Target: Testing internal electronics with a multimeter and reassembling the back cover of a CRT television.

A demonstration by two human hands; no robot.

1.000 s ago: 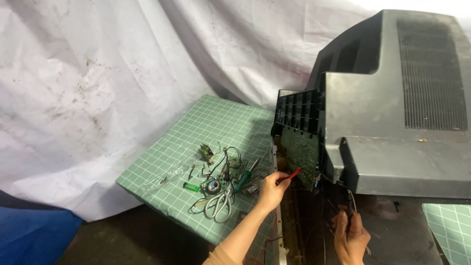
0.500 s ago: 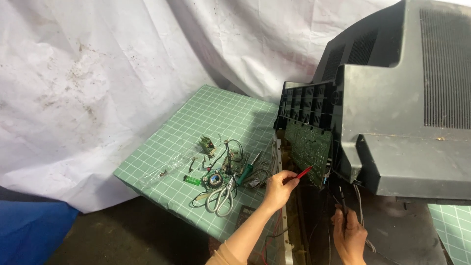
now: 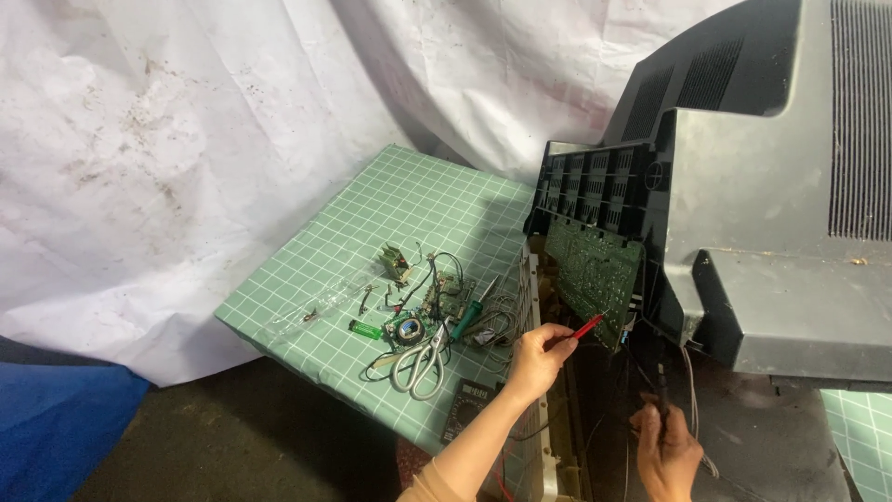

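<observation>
Left hand (image 3: 537, 358): closed round a red probe (image 3: 587, 326), tip touching the lower edge of the green circuit board (image 3: 595, 271) hanging from the grey television casing (image 3: 762, 232). Right hand (image 3: 665, 453): gripping a black probe (image 3: 662, 386), upright, below the casing. Counter (image 3: 409, 209), green gridded: scissors (image 3: 420, 361), green-handled screwdriver (image 3: 474, 311), small parts, near the left hand.

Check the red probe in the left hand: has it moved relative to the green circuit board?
Yes. The red probe in the left hand has shifted rightward along the green circuit board, its tip now at the lower right corner.
</observation>
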